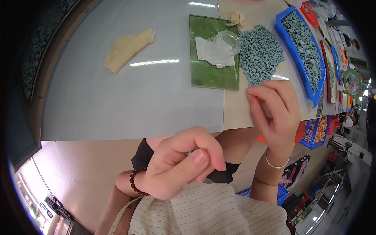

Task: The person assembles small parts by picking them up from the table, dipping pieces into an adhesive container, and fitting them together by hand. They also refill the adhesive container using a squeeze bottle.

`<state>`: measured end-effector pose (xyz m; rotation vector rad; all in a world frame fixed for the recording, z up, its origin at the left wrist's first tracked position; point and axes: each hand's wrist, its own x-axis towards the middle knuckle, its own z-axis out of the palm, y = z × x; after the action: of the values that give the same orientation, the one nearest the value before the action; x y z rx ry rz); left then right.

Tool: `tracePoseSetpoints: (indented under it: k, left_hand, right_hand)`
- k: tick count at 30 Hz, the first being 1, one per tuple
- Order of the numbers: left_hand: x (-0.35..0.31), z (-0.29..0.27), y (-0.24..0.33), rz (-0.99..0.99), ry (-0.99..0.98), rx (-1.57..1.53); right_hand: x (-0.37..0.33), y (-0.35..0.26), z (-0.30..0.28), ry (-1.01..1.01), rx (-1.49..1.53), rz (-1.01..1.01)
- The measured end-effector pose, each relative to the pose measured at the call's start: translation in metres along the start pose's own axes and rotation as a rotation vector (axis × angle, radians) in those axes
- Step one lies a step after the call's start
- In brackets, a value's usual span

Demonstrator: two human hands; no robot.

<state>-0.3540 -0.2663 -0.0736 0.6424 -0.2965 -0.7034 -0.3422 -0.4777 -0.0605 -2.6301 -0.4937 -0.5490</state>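
The left hand (178, 164), at lower centre, is curled closed around a small grey-green piece (191, 152), barely visible. The right hand (280, 109), right of centre, pinches thumb to forefinger; whether anything's between, I can't tell. Just above, on the smooth grey-and-beige worktop (137, 102), lie loose blue-green stone chips (260, 53): probably hard, light, best pinched by their sides. Beyond stands a long blue plastic tray (315, 98).

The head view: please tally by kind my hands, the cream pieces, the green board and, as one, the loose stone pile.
Hands (left hand, right hand): 2
Cream pieces (long piece, crumpled piece): 2
Green board: 1
Loose stone pile: 1
Total: 6
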Motion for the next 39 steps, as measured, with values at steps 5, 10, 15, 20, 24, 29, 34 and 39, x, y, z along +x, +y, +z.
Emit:
tracePoseSetpoints:
  k: [5, 10, 15, 20, 24, 29, 34, 39]
  left_hand:
    - [0.001, -0.001, -0.003, 0.023, -0.005, 0.005]
    - [0.001, -0.003, -0.003, 0.028, -0.028, 0.027]
    - [0.002, 0.0, -0.001, -0.012, -0.012, 0.025]
    - [-0.002, -0.006, 0.004, 0.048, 0.037, 0.241]
    - [0.008, -0.004, 0.007, 0.037, -0.066, 0.424]
    - [0.005, -0.002, -0.002, 0.143, 0.021, 0.536]
    - [0.002, 0.0, 0.0, 0.173, 0.04, 0.711]
    - [0.003, -0.003, -0.003, 0.3, 0.034, 0.734]
  right_hand:
    - [0.001, 0.002, -0.001, 0.097, 0.013, -0.022]
    - [0.003, 0.007, -0.01, 0.211, -0.01, 0.17]
    - [0.014, 0.013, -0.008, 0.177, 0.007, 0.171]
    - [0.003, -0.003, -0.011, 0.245, 0.346, 0.306]
    - [-0.013, -0.033, -0.011, 0.232, 0.93, 0.29]
    - [-0.019, -0.063, 0.004, 0.133, 1.019, 0.267]
    - [-0.03, -0.067, 0.005, 0.118, 1.044, 0.316]
    - [-0.028, -0.069, 0.009, 0.208, 0.899, 0.312]
